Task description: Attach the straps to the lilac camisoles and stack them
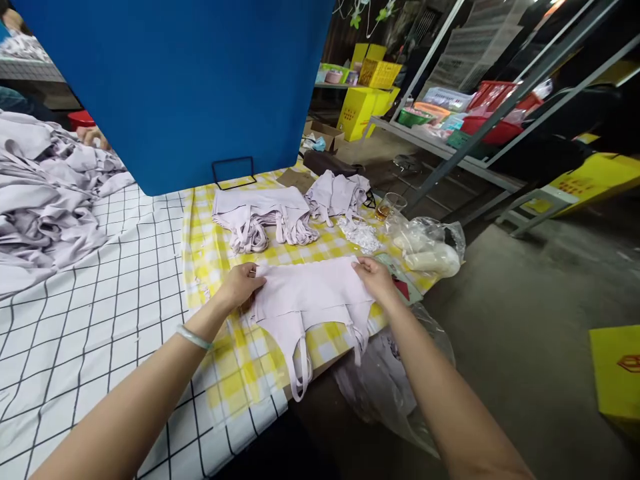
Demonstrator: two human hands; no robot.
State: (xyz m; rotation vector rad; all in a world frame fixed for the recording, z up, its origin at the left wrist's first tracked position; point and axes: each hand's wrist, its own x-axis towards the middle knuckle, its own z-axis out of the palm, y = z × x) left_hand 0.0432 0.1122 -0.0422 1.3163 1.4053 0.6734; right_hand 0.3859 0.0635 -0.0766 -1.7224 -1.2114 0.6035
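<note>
A pale lilac strappy garment (313, 288) lies spread on the yellow checked cloth (245, 363), its straps pointing toward me over the table edge. My left hand (243, 287) pinches its upper left corner, and a pale bangle circles that wrist. At the upper right corner my right hand (374, 279) grips the fabric between thumb and fingers. Just behind it sits a neat stack of similar garments (265, 210) with looped straps. Beside that stack is a looser bunch of lilac pieces (337, 193).
A blue board (200, 87) stands behind the stack. Lilac fabric (45, 193) is heaped at the left. White scraps (360, 235), a glass (391, 205) and a plastic bag (430, 250) lie at right. Another person's hand (93, 137) shows behind the heap.
</note>
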